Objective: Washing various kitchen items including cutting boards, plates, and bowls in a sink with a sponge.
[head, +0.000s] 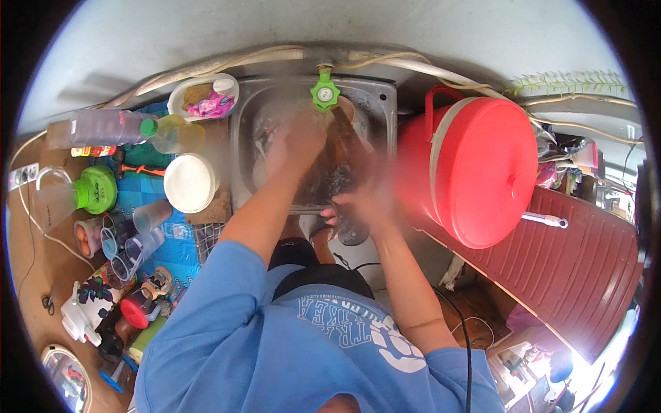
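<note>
A stainless steel sink (391, 124) lies before me, under a tap with a green star-shaped knob (325, 94). My right hand (361, 204) grips a long, dark, wet-looking object (341, 178) near the sink's front rim; its rounded lower end (353, 229) sticks out past the rim towards me. Its exact kind is unclear through the blur. My left hand (304, 137) is inside the sink, left of the dark object and just below the tap; its fingers are blurred, and whether they hold anything cannot be told. A round brownish item (344, 107) sits behind the dark object.
A white tub (174, 100) with a sponge (196, 95) and a pink wrapper (211, 106) stands left of the sink, near a round white container (189, 183), bottles and several clear cups (152, 216). At right are a large red cooler jug (490, 170) and a dark red ribbed surface (583, 258).
</note>
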